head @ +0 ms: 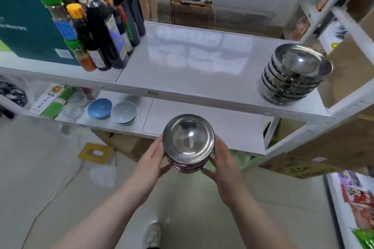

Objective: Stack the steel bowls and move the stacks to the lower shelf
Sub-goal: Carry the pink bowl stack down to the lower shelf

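You had the stack of steel bowls (pixel 188 143) cradled from both sides, your left hand (pixel 152 160) and right hand (pixel 221 158) clasped against its lower bowls, likely so the nested pile could not slide apart. It hung in the air just in front of the lower shelf (pixel 206 127), over that shelf's bare stretch, right of the blue bowl (pixel 99 108) and the grey bowl (pixel 124 112) sitting on it. A second stack of steel bowls (pixel 293 74) waited above the lower shelf, on the top board's right end, not yet moved.
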